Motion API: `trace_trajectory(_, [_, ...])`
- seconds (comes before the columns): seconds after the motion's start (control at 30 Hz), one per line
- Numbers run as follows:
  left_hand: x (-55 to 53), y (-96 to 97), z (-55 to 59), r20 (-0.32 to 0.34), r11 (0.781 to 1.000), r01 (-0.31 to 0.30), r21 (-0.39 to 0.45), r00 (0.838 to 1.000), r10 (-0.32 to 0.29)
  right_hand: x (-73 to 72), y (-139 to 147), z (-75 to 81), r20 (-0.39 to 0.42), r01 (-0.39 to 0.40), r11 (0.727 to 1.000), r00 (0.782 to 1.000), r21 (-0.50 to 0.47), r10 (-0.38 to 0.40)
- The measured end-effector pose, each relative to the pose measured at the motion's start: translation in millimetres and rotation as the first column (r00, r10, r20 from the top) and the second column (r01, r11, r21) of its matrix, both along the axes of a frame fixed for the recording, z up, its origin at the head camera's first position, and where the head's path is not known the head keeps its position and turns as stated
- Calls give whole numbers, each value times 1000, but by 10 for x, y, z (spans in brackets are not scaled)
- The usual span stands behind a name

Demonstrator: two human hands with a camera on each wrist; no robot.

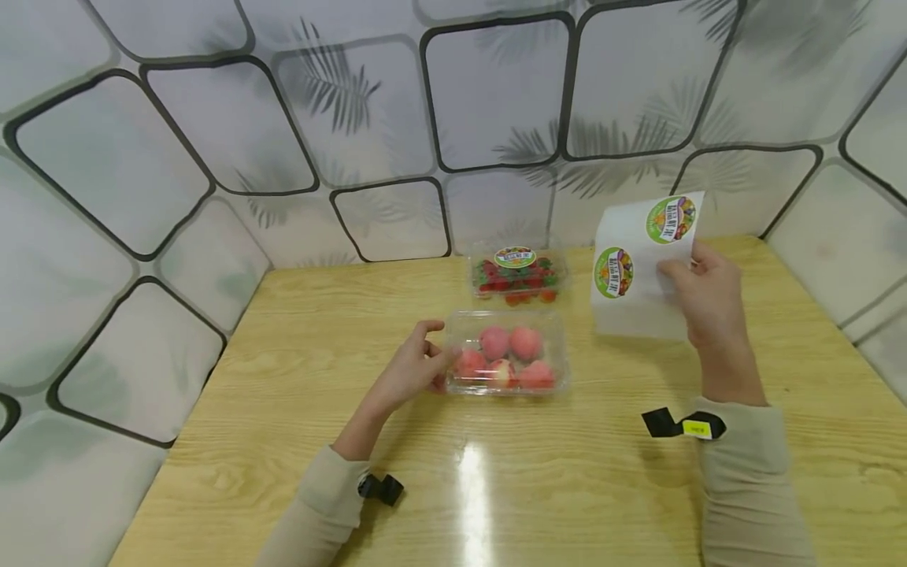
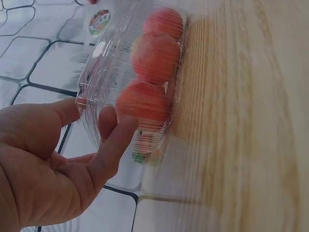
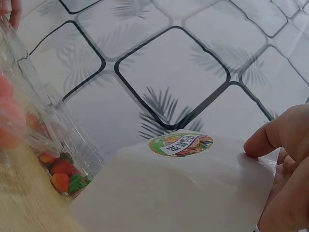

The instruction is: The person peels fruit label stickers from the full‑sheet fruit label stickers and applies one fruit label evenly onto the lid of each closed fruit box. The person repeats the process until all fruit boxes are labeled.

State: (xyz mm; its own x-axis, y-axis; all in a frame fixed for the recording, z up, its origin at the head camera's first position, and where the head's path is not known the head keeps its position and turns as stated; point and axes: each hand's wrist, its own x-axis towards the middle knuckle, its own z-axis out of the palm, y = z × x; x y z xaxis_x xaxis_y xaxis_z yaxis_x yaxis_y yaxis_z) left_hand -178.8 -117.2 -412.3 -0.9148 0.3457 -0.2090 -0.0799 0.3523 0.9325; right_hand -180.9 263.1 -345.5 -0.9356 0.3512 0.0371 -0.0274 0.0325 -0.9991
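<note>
A clear plastic fruit box (image 1: 556, 339) with several round pink-red fruits (image 1: 526, 344), like peaches, sits on the table, lid down. My left hand (image 1: 418, 366) holds its left end; in the left wrist view the thumb (image 2: 67, 110) is at the rim and fingertips (image 2: 126, 126) are by the end wall. My right hand (image 1: 712, 295) pinches the right edge of a white label sheet (image 1: 641, 315), raised above the table. Two round colourful stickers show on the sheet, one sticker (image 1: 670, 220) near its top right, the other sticker (image 1: 613, 272) at its left edge.
Behind the peach box stands a second clear box (image 1: 482, 287) of strawberries (image 1: 520, 277), with a round sticker (image 1: 515, 257) on its lid. The wooden table (image 1: 283, 378) ends at a patterned wall (image 1: 496, 94) at the back.
</note>
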Motion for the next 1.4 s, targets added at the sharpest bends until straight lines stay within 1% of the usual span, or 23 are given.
trace_trajectory(0.07, [-5, -2, -5, -4, 1000, 1, -5, 1000, -1, 18, -34, 33, -27, -24, 1000, 999, -5, 24])
trace_trajectory(0.1, [-7, -2, -2, -7, 1000, 2, -8, 1000, -2, 28, -53, 51, -31, -31, 999, 999, 12, 31])
trace_trajectory(0.17, [-11, -3, 1, -10, 1000, 7, -12, 1000, -7, 49, -90, 86, -27, -43, 996, 999, 79, 45])
trace_trajectory(0.3, [-15, -7, -5, -13, 1000, 18, -17, 1000, -18, 94, -148, 142, -1, -54, 976, 998, 211, 55])
trace_trajectory(0.43, [-12, -8, -11, -16, 999, 20, -27, 1000, -21, 137, -177, 169, -3, -54, 971, 998, 234, 57])
trace_trajectory(0.63, [1, -8, -7, -26, 999, 15, -47, 1000, -17, 168, -264, 169, -97, -43, 976, 993, 214, 65])
trace_trajectory(0.7, [3, -12, -9, -43, 998, 15, -65, 999, -17, 179, -304, 170, -116, -46, 973, 990, 225, 74])
trace_trajectory(0.73, [3, -14, -10, -54, 997, 16, -76, 998, -20, 186, -325, 172, -118, -46, 968, 990, 247, 77])
trace_trajectory(0.9, [-11, -27, 24, -132, 990, 3, -144, 991, -22, 230, -421, 204, -149, -73, 947, 981, 312, 125])
trace_trajectory(1.03, [-7, -43, 115, -205, 981, -35, -191, 979, -5, 266, -486, 216, -179, -104, 935, 969, 340, 173])
trace_trajectory(1.17, [57, -49, 263, -304, 973, -75, -217, 953, 5, 298, -560, 230, -197, -118, 917, 959, 381, 206])
trace_trajectory(1.2, [80, -42, 304, -327, 974, -81, -214, 945, 7, 305, -579, 235, -201, -125, 913, 955, 388, 217])
trace_trajectory(1.3, [156, -2, 432, -382, 979, -93, -181, 924, 17, 331, -628, 258, -179, -165, 896, 950, 413, 257])
trace_trajectory(1.4, [242, 76, 581, -430, 987, -86, -138, 903, 18, 360, -670, 278, -154, -198, 878, 945, 435, 289])
